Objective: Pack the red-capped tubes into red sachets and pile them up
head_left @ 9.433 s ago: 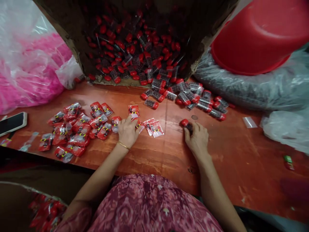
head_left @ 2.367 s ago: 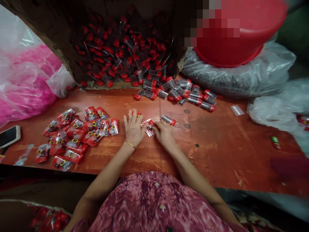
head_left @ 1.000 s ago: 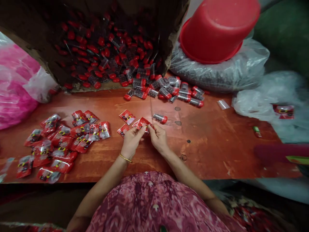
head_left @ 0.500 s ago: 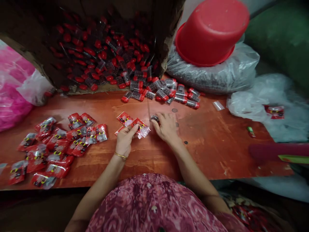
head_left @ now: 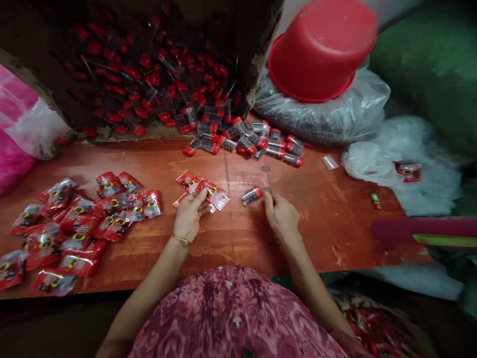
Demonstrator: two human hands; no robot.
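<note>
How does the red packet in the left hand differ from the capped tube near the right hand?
The red packet looks flat; the capped tube is rounded.
The red packet is mostly printed red; the capped tube is clear with dark contents and a red end.
The left hand pinches the red packet; the capped tube lies at the right hand's fingertips.
Both show red and clear parts.
</note>
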